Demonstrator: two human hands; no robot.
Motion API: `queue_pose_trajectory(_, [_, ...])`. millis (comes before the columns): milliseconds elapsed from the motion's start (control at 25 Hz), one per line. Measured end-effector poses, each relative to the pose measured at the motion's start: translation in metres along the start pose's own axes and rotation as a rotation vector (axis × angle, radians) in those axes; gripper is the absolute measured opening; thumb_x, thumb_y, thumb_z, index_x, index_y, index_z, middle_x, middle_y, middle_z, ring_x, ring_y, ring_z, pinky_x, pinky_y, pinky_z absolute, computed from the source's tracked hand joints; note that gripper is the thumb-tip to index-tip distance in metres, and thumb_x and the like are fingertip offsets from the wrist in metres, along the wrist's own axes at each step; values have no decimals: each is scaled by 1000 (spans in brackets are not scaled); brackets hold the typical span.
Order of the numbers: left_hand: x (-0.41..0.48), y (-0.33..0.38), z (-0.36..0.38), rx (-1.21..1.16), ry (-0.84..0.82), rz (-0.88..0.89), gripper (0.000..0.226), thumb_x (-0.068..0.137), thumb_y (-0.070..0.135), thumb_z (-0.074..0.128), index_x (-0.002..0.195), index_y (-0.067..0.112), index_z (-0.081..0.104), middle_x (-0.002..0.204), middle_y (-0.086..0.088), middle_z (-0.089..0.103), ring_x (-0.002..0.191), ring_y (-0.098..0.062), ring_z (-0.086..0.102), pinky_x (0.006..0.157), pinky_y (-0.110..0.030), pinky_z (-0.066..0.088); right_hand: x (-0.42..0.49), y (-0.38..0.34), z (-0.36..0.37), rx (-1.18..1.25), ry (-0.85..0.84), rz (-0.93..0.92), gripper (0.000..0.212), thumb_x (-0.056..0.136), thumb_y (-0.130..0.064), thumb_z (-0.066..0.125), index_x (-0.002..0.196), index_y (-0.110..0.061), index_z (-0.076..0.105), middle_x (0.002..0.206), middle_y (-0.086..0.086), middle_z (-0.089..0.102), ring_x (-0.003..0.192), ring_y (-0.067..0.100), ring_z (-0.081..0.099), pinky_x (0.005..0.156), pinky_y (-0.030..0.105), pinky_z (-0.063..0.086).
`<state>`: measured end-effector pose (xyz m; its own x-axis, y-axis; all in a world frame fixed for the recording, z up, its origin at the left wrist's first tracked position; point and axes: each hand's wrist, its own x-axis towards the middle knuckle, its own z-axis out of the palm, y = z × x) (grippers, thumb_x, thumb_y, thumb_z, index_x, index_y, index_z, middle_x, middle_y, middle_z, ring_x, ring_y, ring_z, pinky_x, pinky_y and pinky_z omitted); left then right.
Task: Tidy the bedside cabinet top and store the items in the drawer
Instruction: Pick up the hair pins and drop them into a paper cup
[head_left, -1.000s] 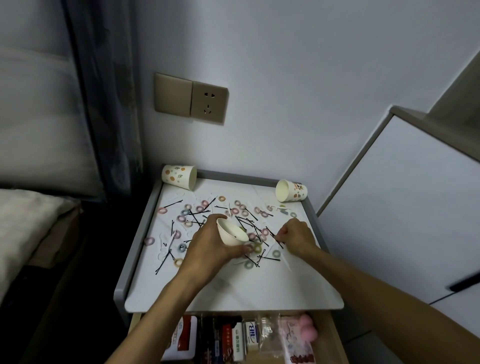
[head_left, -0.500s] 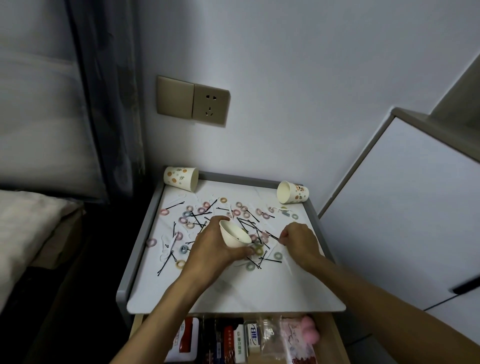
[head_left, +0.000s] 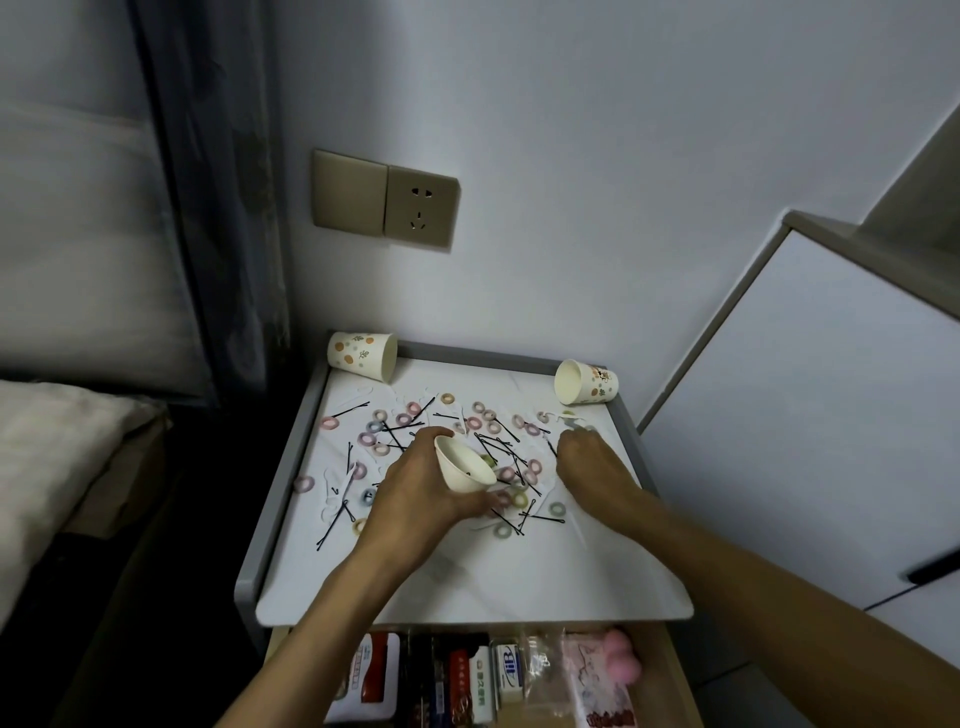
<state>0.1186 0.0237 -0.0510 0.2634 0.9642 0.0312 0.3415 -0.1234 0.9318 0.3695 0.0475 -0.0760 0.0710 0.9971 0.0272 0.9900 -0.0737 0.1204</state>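
The white cabinet top (head_left: 519, 577) is strewn with several black hairpins (head_left: 540, 518) and small pastel hair rings (head_left: 304, 484). My left hand (head_left: 421, 493) grips a white paper cup (head_left: 462, 464), tilted with its mouth toward me, over the middle of the pile. My right hand (head_left: 592, 462) is just right of it, fingers curled down and pinching at a black hairpin on the top. Below the front edge the drawer (head_left: 670, 670) stands open and holds boxes and packets.
Two patterned paper cups lie on their sides at the back corners, one left (head_left: 362, 356), one right (head_left: 586, 383). A grey raised rim (head_left: 280, 499) borders the top. A wall socket (head_left: 422, 210), a curtain and bed at left, a white cupboard (head_left: 810, 415) at right.
The view has shifted slightly. My right hand has moved a little farther back over the pile; my left hand keeps holding the cup in nearly the same place.
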Motion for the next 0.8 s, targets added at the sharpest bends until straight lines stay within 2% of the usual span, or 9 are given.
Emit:
queue_pose_trajectory(40, [0,-1,0,10,3,4,66,60,34,89,112,33,49,96,16,59,88,-3,57,68,-27,48,1,-1,-7,115,38,39,14,96,-3,43,105,-4,54,107,16,63,95,27,58,70,30,40])
queue_pose_trajectory(120, [0,-1,0,26,6,17,64,59,34,89,108,34,48,93,18,58,86,2,55,68,-28,48,1,-4,-25,406,58,47,7,98,-11,48,96,-8,53,90,11,68,79,23,62,64,31,43])
queue_pose_trajectory(240, [1,-2,-1,31,9,21,63,59,34,88,108,34,49,94,17,59,87,0,56,71,-33,52,-2,-18,-54,738,-43,-165,5,93,-12,59,88,-13,58,72,-2,71,67,15,68,67,32,51])
queue_pose_trajectory(320, [2,-2,0,32,12,22,63,58,33,88,107,34,49,93,16,59,86,-3,57,71,-36,52,-2,-29,-70,740,-100,-298,6,87,-14,64,85,-19,66,69,-6,71,66,9,67,68,31,53])
queue_pose_trajectory(440, [3,-2,1,59,17,40,61,58,34,88,101,40,45,91,18,58,82,0,57,65,-30,49,2,-45,-84,697,-169,-409,7,84,-17,73,89,-22,75,79,-9,73,73,-1,67,70,20,53])
queue_pose_trajectory(560, [3,0,-1,85,11,53,62,58,37,87,101,40,44,90,19,57,80,1,56,62,-26,46,4,-58,-85,665,-205,-470,8,83,-23,74,91,-24,77,85,-9,74,78,2,67,73,21,52])
queue_pose_trajectory(640, [4,0,-3,103,22,51,63,57,37,87,103,40,45,89,20,57,78,3,55,56,-21,43,9,-54,-81,784,-147,-407,8,85,-22,73,91,-23,77,86,-9,75,79,4,68,74,24,53])
queue_pose_trajectory(720, [5,-2,-7,94,42,49,62,60,33,88,104,39,46,90,20,55,76,2,55,46,-13,41,20,-37,-72,913,-15,-227,8,87,-14,70,90,-17,76,81,-6,74,73,6,68,71,27,53])
queue_pose_trajectory(800, [6,-4,-11,83,56,47,63,62,32,89,107,38,46,92,20,54,78,1,54,47,-7,41,34,-12,-58,847,62,-9,10,87,-5,68,92,-10,75,84,3,73,77,11,67,75,31,53])
